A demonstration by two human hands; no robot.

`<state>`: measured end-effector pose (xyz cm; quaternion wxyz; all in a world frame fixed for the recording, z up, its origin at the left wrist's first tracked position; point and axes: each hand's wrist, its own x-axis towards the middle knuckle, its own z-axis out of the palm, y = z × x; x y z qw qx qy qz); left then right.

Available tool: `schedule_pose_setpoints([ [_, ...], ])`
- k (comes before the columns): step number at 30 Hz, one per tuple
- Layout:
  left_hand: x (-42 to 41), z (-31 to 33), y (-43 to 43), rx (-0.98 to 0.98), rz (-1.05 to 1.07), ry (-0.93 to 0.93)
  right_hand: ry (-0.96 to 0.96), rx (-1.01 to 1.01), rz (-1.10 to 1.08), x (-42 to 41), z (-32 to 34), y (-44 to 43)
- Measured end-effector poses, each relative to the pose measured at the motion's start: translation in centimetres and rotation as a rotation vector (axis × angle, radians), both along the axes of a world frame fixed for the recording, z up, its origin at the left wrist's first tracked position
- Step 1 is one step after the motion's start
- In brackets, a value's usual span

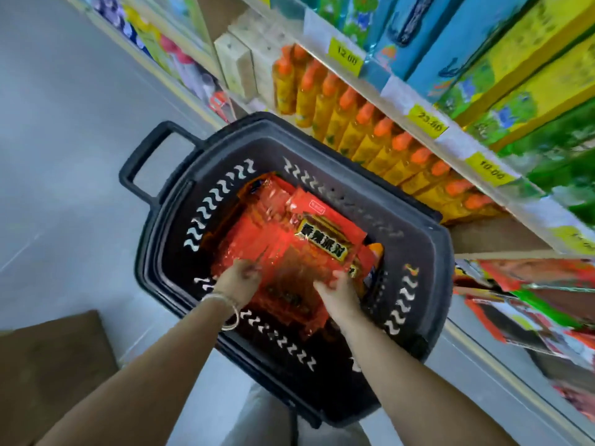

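A black plastic shopping basket (428, 252) stands on the floor in front of me, its handle (145, 162) pointing away to the left. Inside lie several red snack packets (289, 239), one with a gold and black label on top. Both my hands reach down into the basket. My left hand (238, 280), with bangles on the wrist, grips the near left edge of a red packet. My right hand (338, 292) grips the near right edge of the same stack. The fingertips are hidden under the packets.
Store shelves (418, 101) run along the right with yellow bottles (370, 136) with orange caps, coloured boxes above and yellow price tags. Red packets (515, 284) fill the lower shelf. A brown cardboard piece (54, 365) lies on the grey floor at lower left.
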<state>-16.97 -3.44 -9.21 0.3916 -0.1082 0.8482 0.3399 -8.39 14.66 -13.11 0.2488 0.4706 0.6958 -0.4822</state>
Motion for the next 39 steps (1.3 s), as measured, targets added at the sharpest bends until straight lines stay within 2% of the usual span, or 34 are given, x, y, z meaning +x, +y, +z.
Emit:
schedule_pose_setpoints([
  [5,-1.5,-2.7,-0.6,0.014,0.074,-0.031,-0.186,0.114,-0.264,-2.5,-4.4,-0.9],
  [7,-2.0,-3.3,-1.1,0.027,0.086,-0.019,-0.249,0.149,-0.308,-3.1,-5.3,-0.9],
  [11,-2.6,-3.7,-1.8,0.082,0.109,-0.049,-0.144,0.09,-0.379,-3.5,-6.6,-0.4],
  [14,-2.8,-4.0,-1.7,0.102,0.101,-0.068,-0.259,0.161,-0.366,-2.6,-6.3,0.2],
  [17,-2.7,-4.4,-1.6,0.116,0.105,-0.091,-0.362,0.148,-0.568,-0.8,-6.2,0.7],
  [20,-2.8,-4.5,-1.6,0.108,0.062,-0.094,-0.333,-0.024,-0.724,1.2,-6.4,0.9],
  [22,-2.9,-4.4,-1.6,0.106,0.053,-0.076,-0.293,0.023,-0.777,2.1,-6.2,1.0],
  [25,-3.0,-3.9,-1.3,0.119,0.061,-0.07,-0.129,0.222,-0.679,2.5,-4.7,0.9],
  [28,-2.8,-3.1,-0.6,0.132,0.082,-0.092,0.113,0.133,-0.479,2.4,-1.8,0.8],
  [30,-2.8,-2.3,0.1,0.142,0.056,-0.102,0.206,-0.016,-0.446,1.6,0.4,1.1],
  [34,-3.8,-0.2,1.8,0.212,-0.03,-0.183,0.261,-0.351,-0.392,-0.2,2.3,1.2],
  [36,-4.4,0.4,2.1,0.24,0.07,-0.175,0.221,-0.459,-0.346,-1.4,2.2,0.4],
  [39,-5.6,0.4,1.0,0.18,0.202,-0.059,0.16,-0.353,-0.451,-3.5,0.8,0.1],
])
